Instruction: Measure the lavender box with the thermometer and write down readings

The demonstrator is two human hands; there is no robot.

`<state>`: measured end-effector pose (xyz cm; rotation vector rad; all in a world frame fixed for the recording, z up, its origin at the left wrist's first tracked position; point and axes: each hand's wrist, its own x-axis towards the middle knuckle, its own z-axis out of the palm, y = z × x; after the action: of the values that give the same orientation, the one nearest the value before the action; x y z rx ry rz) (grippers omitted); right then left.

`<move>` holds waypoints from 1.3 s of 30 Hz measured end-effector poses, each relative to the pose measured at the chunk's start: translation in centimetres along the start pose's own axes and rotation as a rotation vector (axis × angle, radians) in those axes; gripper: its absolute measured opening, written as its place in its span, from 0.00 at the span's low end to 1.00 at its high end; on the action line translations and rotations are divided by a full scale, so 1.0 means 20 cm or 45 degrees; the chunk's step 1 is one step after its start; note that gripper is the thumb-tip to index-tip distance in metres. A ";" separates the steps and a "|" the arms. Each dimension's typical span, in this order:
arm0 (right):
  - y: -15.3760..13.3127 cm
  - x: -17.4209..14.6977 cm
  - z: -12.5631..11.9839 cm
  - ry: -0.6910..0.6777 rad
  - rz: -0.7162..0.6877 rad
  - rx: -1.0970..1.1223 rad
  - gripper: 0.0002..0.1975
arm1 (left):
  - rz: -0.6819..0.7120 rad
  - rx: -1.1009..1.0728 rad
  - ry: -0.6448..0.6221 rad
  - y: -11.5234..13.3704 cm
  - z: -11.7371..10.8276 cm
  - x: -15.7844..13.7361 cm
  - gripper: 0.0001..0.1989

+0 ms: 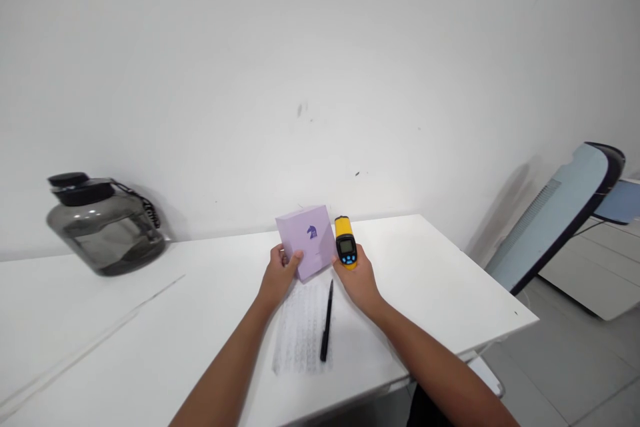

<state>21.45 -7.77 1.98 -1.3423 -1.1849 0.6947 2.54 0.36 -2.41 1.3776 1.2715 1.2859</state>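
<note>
My left hand (281,273) grips a light purple box (307,250) by its lower left side, thumb on the front face. A dark blue horse-head print marks that face, and the box is slightly tilted. Wrapped round a yellow and black infrared thermometer (345,243), my right hand (359,277) is just right of the box. The thermometer's small grey screen and blue buttons face me. Below the hands, a black pen (327,323) lies across the right edge of a sheet of paper (299,333) covered with writing too blurred to read.
On the white table (210,333), a large grey see-through water bottle (107,227) with a black lid stands at the left. A white wall (320,80) rises behind the table. Past its right edge a light blue chair back (555,213) leans.
</note>
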 end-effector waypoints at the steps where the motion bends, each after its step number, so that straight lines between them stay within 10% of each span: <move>1: 0.00 0.00 0.00 -0.004 -0.008 0.007 0.17 | -0.004 -0.004 0.004 0.00 0.00 0.00 0.34; 8: 0.06 0.12 -0.07 0.079 -0.009 0.083 0.31 | -0.017 0.017 0.013 0.01 0.00 -0.01 0.34; 18: 0.10 0.21 -0.20 -0.165 -0.057 -1.093 0.24 | -0.011 0.064 -0.009 -0.02 -0.01 0.00 0.35; 28: 0.10 0.18 -0.15 -0.212 -0.194 -1.427 0.20 | -0.001 0.009 0.004 -0.02 0.00 0.01 0.36; 34: 0.01 0.06 -0.12 -0.912 -0.624 -1.400 0.16 | 0.015 -0.013 0.016 -0.03 0.01 0.00 0.34; 39: 0.07 -0.02 -0.04 -1.044 -0.913 -1.458 0.18 | 0.024 0.027 0.026 -0.03 0.01 0.00 0.34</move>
<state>22.37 -8.07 0.68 -1.3232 -2.8088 -0.0787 2.70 0.51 -3.03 1.3971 1.2923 1.3059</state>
